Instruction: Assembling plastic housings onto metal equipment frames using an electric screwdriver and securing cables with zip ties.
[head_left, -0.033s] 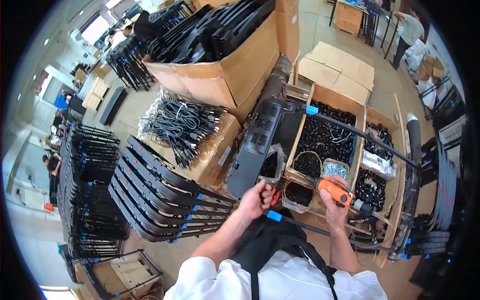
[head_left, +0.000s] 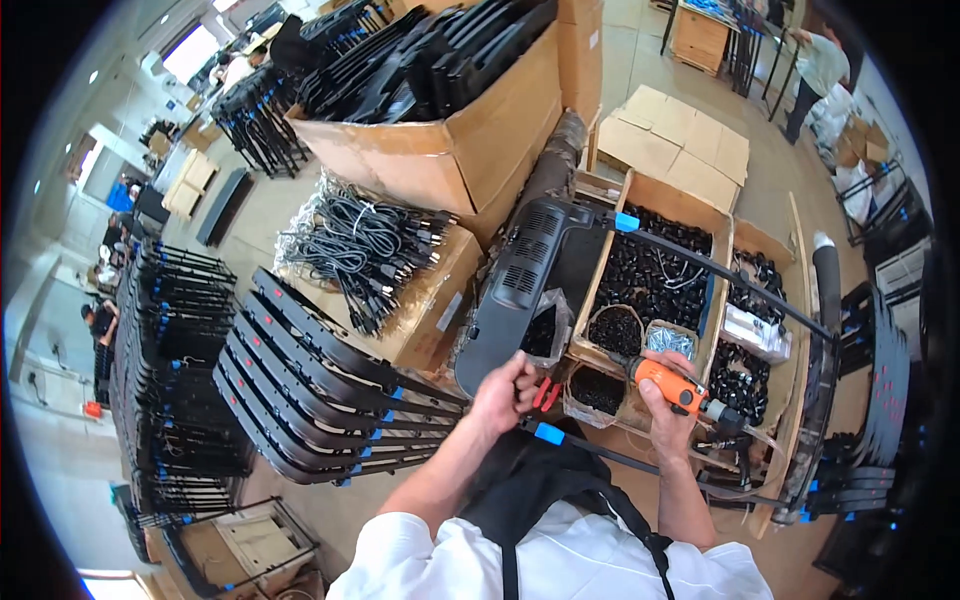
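Observation:
My left hand (head_left: 505,395) grips the lower edge of a black vented plastic panel (head_left: 520,285) that leans against the boxes in front of me. Something with red handles (head_left: 547,396) sits just right of that hand. An orange power screwdriver (head_left: 672,385) is held in my right hand (head_left: 662,408), its tip pointing right and down. A thin black metal frame tube (head_left: 720,272) with blue tape marks runs around the panel and across my lap, where a blue tag (head_left: 549,433) shows.
Cardboard boxes of small black parts (head_left: 650,275) and small tubs, one with screws (head_left: 670,340), stand behind my hands. A heap of black cables (head_left: 365,245) lies on a carton. Stacked black frames (head_left: 320,390) fill the left. A person (head_left: 815,65) stands far right.

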